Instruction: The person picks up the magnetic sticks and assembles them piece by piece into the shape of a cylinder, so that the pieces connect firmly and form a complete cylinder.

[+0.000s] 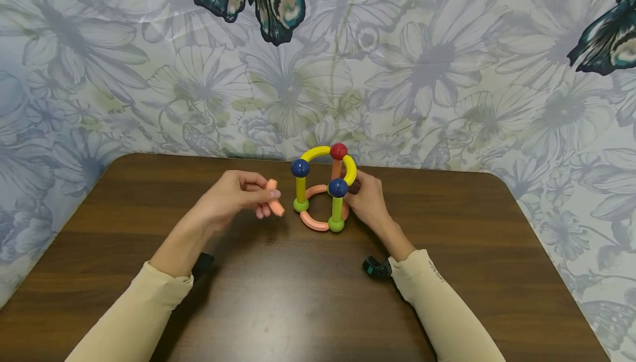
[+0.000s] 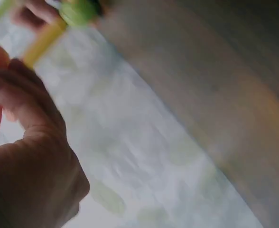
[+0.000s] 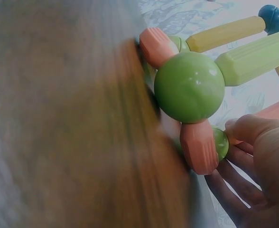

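My left hand (image 1: 237, 193) pinches a short curved salmon stick (image 1: 275, 206) between thumb and fingers, just left of a small ball-and-stick frame. Salmon arcs (image 1: 314, 223) and green balls (image 1: 336, 224) form the frame's bottom ring on the table. Upright sticks (image 1: 337, 207) rise to two blue balls (image 1: 300, 168) and a red ball (image 1: 339, 151), joined above by yellow curved sticks (image 1: 350, 170). My right hand (image 1: 370, 199) reaches behind the frame's right side. In the right wrist view its thumb and fingers hold a salmon stick (image 3: 274, 109) beside a green ball (image 3: 220, 144).
The brown wooden table (image 1: 278, 307) spreads around both hands, its back edge close behind the frame. A patterned cloth (image 1: 437, 102) with flowers and butterflies hangs behind it. Dark straps with small devices (image 1: 376, 267) sit at the wrists.
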`<state>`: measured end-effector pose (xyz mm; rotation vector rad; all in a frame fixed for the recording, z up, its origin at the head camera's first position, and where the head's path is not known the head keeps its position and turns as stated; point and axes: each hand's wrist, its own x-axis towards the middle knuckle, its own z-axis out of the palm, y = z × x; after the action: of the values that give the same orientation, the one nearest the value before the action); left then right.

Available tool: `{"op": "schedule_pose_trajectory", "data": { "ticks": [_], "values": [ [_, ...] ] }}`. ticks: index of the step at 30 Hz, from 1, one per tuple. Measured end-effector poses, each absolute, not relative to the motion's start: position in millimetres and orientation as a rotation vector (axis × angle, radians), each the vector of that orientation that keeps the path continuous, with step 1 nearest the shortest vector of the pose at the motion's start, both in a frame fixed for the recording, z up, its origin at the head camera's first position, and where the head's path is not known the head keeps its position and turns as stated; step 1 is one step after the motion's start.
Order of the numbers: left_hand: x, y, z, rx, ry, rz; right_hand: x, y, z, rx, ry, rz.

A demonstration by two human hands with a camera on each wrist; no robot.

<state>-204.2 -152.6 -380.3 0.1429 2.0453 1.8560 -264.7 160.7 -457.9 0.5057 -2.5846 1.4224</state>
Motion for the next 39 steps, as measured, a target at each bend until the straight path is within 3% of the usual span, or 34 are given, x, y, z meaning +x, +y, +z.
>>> {"op": "schedule_pose_trajectory", "data": {
  "ticks": [8, 30, 39],
  "values": [
    [-192.6, -100.0, -379.4, 0.016, 1.745, 2.128, -263.6, 159.0, -457.2, 0.526, -2.578, 1.362],
    [-178.7, -52.4, -375.9, -0.265, 1.387, 2.554, -263.8, 160.4, -458.1, 0.564, -2.567, 1.266],
    [-177.2, -64.1, -381.3, -0.126, 1.443, 2.380, -262.7, 157.5, -460.3, 0.591, -2.548, 1.312]
  ]
}}
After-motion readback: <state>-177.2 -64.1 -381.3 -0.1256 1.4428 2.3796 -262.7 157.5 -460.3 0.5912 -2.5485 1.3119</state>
